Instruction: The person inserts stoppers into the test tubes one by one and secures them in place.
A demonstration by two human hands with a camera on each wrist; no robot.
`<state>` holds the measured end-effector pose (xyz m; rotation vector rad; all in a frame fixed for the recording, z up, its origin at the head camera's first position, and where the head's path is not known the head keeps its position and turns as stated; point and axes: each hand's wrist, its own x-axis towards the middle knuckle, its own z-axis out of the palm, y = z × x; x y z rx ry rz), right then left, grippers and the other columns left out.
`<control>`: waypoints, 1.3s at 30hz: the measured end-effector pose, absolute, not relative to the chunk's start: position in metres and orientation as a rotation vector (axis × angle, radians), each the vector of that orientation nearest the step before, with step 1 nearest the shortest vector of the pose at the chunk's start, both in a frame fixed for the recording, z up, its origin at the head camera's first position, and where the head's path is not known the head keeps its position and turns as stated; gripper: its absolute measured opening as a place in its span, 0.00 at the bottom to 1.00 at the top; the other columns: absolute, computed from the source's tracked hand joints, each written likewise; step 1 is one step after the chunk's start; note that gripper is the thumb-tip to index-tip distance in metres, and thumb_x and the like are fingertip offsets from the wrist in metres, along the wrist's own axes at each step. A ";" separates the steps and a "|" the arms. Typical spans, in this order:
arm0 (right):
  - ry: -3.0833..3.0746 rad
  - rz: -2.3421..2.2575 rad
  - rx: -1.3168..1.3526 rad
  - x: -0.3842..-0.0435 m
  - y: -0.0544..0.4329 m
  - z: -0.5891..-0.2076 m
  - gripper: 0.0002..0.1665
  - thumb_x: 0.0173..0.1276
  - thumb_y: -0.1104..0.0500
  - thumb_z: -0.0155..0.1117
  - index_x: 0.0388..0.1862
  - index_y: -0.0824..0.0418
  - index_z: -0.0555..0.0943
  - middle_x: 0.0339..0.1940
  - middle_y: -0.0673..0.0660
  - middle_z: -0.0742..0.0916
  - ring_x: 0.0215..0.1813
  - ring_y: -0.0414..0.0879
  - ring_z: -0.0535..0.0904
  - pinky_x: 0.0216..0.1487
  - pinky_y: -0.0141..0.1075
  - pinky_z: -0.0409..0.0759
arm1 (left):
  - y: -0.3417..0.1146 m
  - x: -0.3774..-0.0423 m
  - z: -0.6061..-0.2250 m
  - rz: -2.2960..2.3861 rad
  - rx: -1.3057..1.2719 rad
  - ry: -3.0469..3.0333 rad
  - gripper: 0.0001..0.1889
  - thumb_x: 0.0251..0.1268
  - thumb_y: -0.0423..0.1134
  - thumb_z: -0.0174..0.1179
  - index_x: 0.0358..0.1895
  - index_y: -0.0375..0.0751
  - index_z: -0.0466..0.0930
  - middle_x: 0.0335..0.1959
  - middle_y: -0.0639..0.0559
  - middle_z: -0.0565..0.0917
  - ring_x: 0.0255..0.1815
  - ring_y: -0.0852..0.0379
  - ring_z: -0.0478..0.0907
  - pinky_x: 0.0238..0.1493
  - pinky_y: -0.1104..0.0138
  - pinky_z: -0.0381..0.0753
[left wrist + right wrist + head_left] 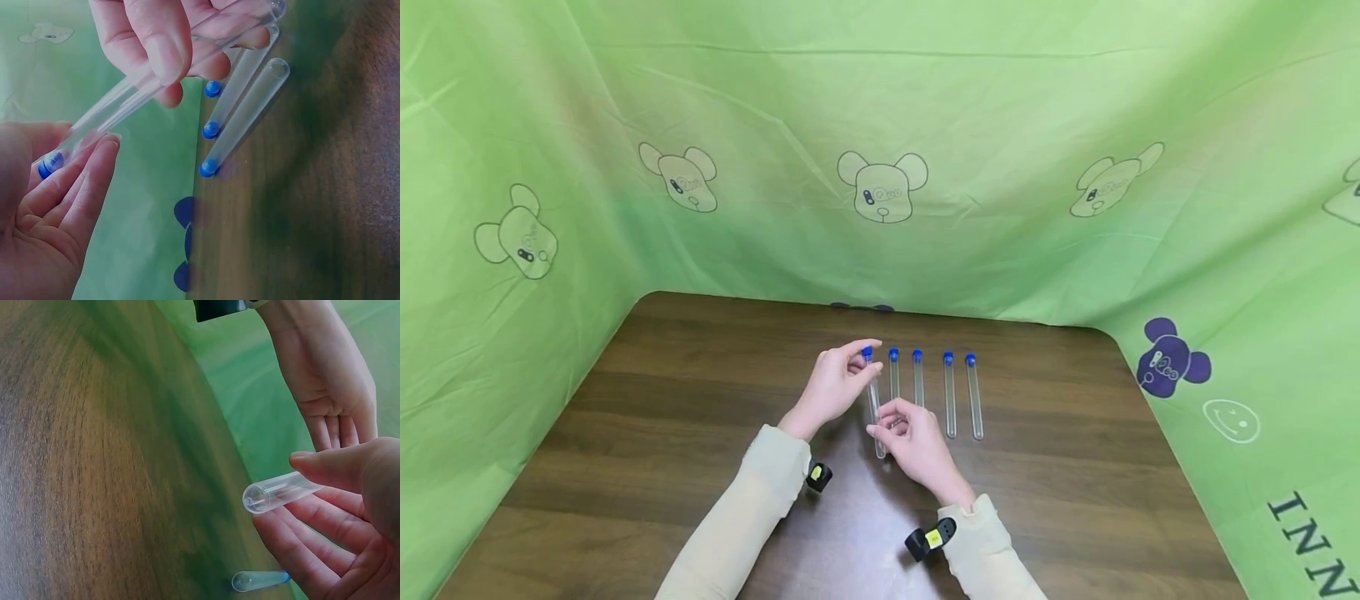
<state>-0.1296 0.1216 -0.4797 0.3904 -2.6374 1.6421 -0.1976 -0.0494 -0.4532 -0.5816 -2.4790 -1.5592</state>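
A clear test tube (873, 398) with a blue cap slants between my two hands, raised off the table. At its capped end, my left hand (833, 385) pinches it between thumb and fingers. My right hand (916, 439) pinches the lower part near the rounded bottom. The left wrist view shows the tube's blue cap (51, 164) at the left fingers and the right thumb lying over the glass. In the right wrist view the rounded bottom (256, 498) points toward the camera, past the right fingertips.
To the right of the held tube, several capped test tubes (951, 398) lie side by side on the brown wooden table (700, 400), blue caps toward the far edge. A green printed cloth (880, 258) hangs behind and at both sides of the table.
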 end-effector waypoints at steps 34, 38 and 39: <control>-2.590 1.616 0.369 -0.134 0.127 -0.471 0.07 0.63 0.68 0.74 0.38 0.63 0.84 0.31 0.51 0.86 0.30 0.43 0.83 0.36 0.36 0.84 | -0.046 -0.205 -0.443 -1.550 -0.673 -2.452 0.17 0.69 0.35 0.67 0.60 0.41 0.84 0.31 0.53 0.84 0.34 0.61 0.84 0.40 0.69 0.84; -2.600 1.606 0.370 -0.136 0.127 -0.471 0.07 0.63 0.68 0.74 0.38 0.64 0.84 0.30 0.51 0.85 0.30 0.43 0.82 0.36 0.35 0.83 | -0.045 -0.206 -0.444 -1.558 -0.677 -2.425 0.17 0.69 0.35 0.68 0.59 0.41 0.84 0.31 0.53 0.83 0.34 0.61 0.84 0.39 0.68 0.84; -2.602 1.604 0.369 -0.137 0.128 -0.471 0.07 0.63 0.68 0.74 0.38 0.64 0.84 0.30 0.51 0.85 0.30 0.43 0.82 0.36 0.35 0.83 | -0.045 -0.206 -0.444 -1.561 -0.677 -2.421 0.17 0.69 0.35 0.68 0.59 0.41 0.84 0.31 0.53 0.84 0.34 0.61 0.84 0.39 0.68 0.84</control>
